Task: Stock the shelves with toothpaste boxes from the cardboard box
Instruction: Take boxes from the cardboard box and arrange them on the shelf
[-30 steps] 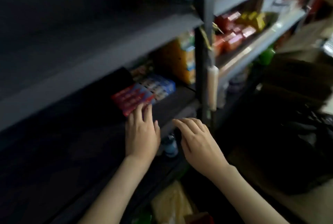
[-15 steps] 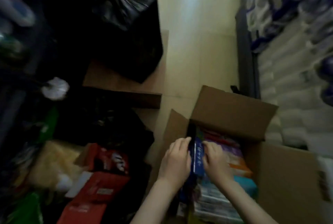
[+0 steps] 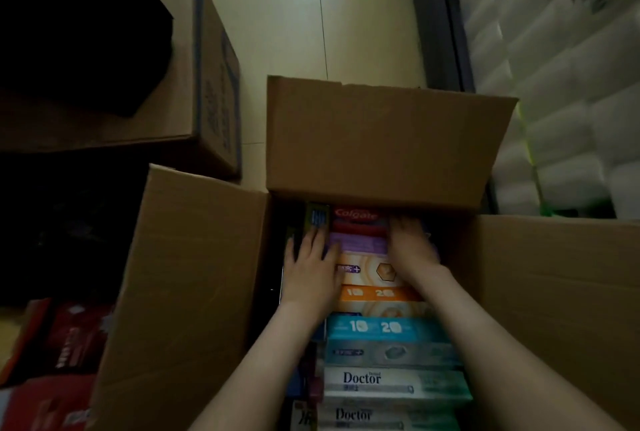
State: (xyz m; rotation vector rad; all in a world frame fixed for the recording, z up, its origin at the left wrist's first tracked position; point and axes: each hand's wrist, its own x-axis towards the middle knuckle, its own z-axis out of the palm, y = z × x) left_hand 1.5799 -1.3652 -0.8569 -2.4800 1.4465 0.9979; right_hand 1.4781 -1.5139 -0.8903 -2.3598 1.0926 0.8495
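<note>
Left grip (image 3: 310, 269) and right grip (image 3: 412, 245) had dropped from the shelf into the cardboard box (image 3: 381, 139), so a fresh pick-up was starting.
Open on the floor (image 3: 284, 32), the cardboard box was packed with toothpaste boxes (image 3: 391, 330) lying flat in a row: white nearest, then teal, orange, a purple box (image 3: 356, 243) and a red Colgate box (image 3: 356, 217) farthest. The left grip lay wide, fingers straight over upright dark boxes (image 3: 317, 219) at the row's left, thumb by the purple box. The right grip's fingers curled over the right ends of the far two, but a hold could not be made out.
</note>
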